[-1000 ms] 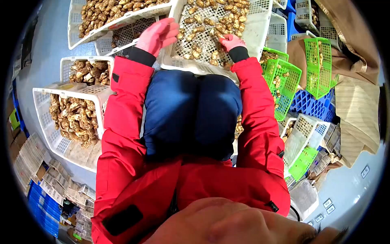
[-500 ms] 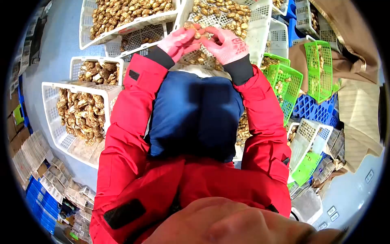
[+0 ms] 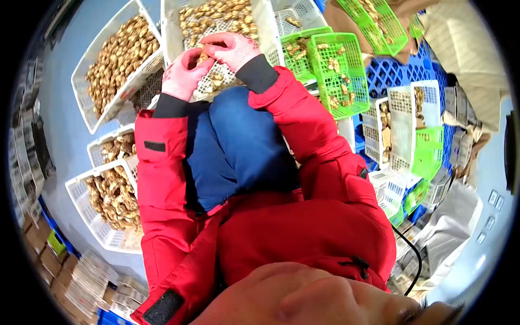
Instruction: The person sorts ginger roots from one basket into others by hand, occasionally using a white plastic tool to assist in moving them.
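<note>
Both hands wear pink gloves and meet over a white crate (image 3: 264, 32) with golden-brown mushrooms (image 3: 233, 16) scattered on its slatted bottom. Between the fingertips is a small brown mushroom (image 3: 203, 57), mostly covered by the gloves. My left hand (image 3: 184, 77) has its fingers closed against its lower side. My right hand (image 3: 234, 50) curls thumb and fingers round it from the upper right.
A white crate heaped with mushrooms (image 3: 122, 59) stands at the left, another with larger ones (image 3: 114, 200) below it. Green baskets (image 3: 341, 76) with a few mushrooms are at the right, near a blue pallet (image 3: 401, 73). Stacked crates (image 3: 401, 130) stand further right.
The view has swung to the right, so the crates and hands appear further left and more green baskets show. The hands stay together, fingers on the mushroom.
</note>
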The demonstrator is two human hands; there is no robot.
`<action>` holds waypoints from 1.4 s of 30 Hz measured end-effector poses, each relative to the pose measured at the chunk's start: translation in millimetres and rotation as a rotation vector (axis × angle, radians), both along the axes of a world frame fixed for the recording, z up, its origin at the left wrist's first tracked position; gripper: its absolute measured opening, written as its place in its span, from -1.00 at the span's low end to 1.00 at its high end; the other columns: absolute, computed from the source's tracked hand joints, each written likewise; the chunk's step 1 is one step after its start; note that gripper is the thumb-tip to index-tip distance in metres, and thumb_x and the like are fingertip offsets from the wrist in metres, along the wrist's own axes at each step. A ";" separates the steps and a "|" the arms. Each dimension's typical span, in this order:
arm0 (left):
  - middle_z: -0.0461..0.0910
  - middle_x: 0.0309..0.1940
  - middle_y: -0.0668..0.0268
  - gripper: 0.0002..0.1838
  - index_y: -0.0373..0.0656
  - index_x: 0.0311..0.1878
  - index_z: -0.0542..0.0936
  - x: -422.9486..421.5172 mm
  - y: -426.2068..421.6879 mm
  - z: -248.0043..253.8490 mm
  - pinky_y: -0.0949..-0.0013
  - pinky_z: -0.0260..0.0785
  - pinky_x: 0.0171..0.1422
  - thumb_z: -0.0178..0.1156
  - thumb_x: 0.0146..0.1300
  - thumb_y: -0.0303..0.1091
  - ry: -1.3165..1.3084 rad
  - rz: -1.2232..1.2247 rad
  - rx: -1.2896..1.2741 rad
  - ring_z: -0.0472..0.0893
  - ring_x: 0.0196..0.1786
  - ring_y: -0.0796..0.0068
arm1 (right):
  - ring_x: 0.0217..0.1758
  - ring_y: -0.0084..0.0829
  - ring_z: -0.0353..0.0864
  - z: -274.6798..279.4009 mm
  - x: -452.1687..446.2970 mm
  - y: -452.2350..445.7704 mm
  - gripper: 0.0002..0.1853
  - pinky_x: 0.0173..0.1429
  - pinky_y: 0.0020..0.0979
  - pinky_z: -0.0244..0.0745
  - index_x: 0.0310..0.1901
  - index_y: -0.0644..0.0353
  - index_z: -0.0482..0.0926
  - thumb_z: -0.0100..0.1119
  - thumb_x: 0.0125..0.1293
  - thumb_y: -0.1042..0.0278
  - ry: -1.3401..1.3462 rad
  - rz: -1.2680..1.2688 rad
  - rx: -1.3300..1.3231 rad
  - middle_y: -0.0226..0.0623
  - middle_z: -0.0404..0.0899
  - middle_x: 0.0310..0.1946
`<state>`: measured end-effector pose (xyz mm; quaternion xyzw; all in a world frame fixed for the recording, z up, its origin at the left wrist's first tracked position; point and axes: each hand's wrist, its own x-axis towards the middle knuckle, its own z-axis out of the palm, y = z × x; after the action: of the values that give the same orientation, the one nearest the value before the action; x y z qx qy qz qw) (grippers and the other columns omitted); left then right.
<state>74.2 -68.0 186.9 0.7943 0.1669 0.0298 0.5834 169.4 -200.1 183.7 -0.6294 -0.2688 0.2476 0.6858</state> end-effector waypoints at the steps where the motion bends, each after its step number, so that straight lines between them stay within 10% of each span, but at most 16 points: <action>1: 0.48 -0.13 0.29 -0.52 -0.27 0.09 0.35 -1.9 -5.5 -0.5 0.54 0.30 -0.01 0.20 0.11 -0.32 -0.079 0.039 -0.118 0.44 -0.09 0.58 | -0.52 -0.59 0.49 14.3 -3.0 -9.0 -0.72 -0.43 -0.58 0.41 -0.13 0.30 0.51 0.10 0.13 0.37 0.227 -0.020 -0.017 -0.32 0.55 -0.44; 5: 0.05 0.28 0.10 -0.06 -0.21 0.30 -0.01 6.2 -25.3 49.0 0.07 0.21 0.20 -0.13 0.06 0.37 -0.207 0.123 -0.926 0.20 0.25 0.15 | -0.43 -0.54 0.51 0.0 8.1 -32.8 -0.69 -0.35 -0.56 0.47 -0.04 0.31 0.44 0.05 0.17 0.42 0.509 -0.109 0.211 -0.32 0.52 -0.38; 7: -0.06 0.31 0.10 0.03 -0.21 0.31 -0.07 9.3 -31.3 50.9 -0.03 0.17 0.21 -0.14 -0.02 0.44 -0.252 0.052 -0.892 0.09 0.30 0.12 | -0.36 -0.57 0.51 -8.5 10.1 -35.3 -0.70 -0.30 -0.57 0.47 -0.04 0.31 0.44 0.07 0.19 0.40 0.464 -0.061 0.220 -0.33 0.51 -0.35; 34: 0.04 0.25 -0.01 -0.18 -0.22 0.26 0.06 4.2 -22.1 34.0 -0.22 -0.05 0.27 -0.03 0.10 0.21 -0.371 0.144 -1.509 0.11 0.29 0.10 | -0.26 -0.57 0.49 -2.6 -2.2 -13.4 -0.65 -0.17 -0.55 0.44 0.00 0.27 0.42 0.00 0.24 0.24 0.477 -0.004 0.125 -0.33 0.49 -0.22; 42: 0.30 0.13 0.19 -0.45 -0.21 0.12 0.32 -4.9 5.5 12.4 0.09 0.16 0.23 -0.14 0.25 0.05 -0.039 0.124 -1.066 0.27 0.18 0.29 | -0.26 -0.39 0.52 -60.9 41.1 -91.0 -0.62 -0.19 -0.38 0.45 -0.01 0.23 0.41 0.10 0.14 0.28 0.245 -0.363 -0.027 -0.28 0.52 -0.21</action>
<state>69.3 -62.4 199.3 0.3759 0.1949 -0.0099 0.9059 210.6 -291.1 122.8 -0.6418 -0.0622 0.1981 0.7382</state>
